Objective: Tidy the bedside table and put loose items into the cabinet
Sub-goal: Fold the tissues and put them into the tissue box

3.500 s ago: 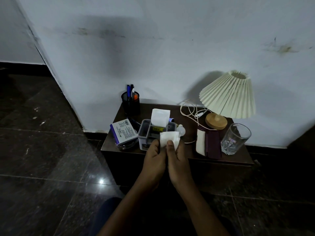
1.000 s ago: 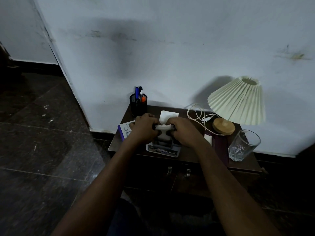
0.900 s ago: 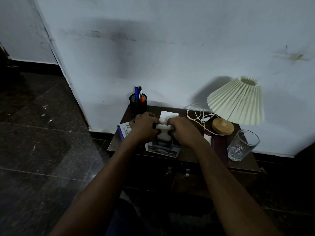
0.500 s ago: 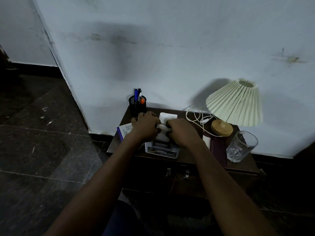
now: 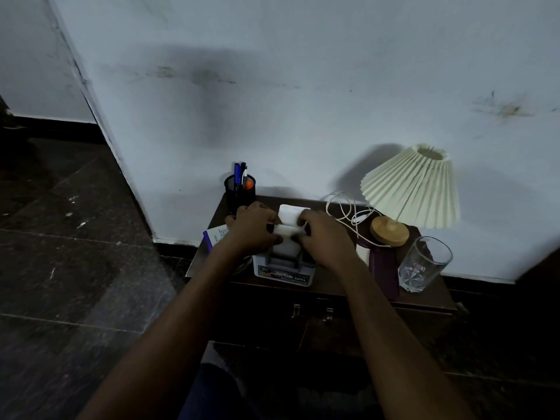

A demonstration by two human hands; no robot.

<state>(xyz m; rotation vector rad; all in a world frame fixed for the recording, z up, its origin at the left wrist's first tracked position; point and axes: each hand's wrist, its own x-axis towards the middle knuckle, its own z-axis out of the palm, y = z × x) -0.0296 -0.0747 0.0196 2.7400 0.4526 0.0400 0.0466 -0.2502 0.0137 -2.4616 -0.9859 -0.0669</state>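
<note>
A grey organiser box [image 5: 283, 269] stands on the dark wooden bedside table [image 5: 339, 283]. Over its top, my left hand [image 5: 253, 228] and my right hand [image 5: 325, 237] pinch the two ends of a folded white tissue [image 5: 286, 229]. Another white tissue [image 5: 289, 213] stands upright just behind it. A purple-and-white carton [image 5: 216, 234] pokes out from under my left wrist. Below the tabletop are the cabinet doors with two small metal handles [image 5: 312, 312], both doors closed.
A black pen holder [image 5: 239, 189] with pens is at the back left. A white cable [image 5: 348, 212], a pleated cream lamp [image 5: 412, 186], a dark purple case [image 5: 383, 268] and a clear glass [image 5: 424, 263] fill the right side. Dark tiled floor lies to the left.
3.5 s ago both hands held the tissue in front of the table. They have since moved forward over the organiser box and stay there, fingers shifting slightly on the tissue.
</note>
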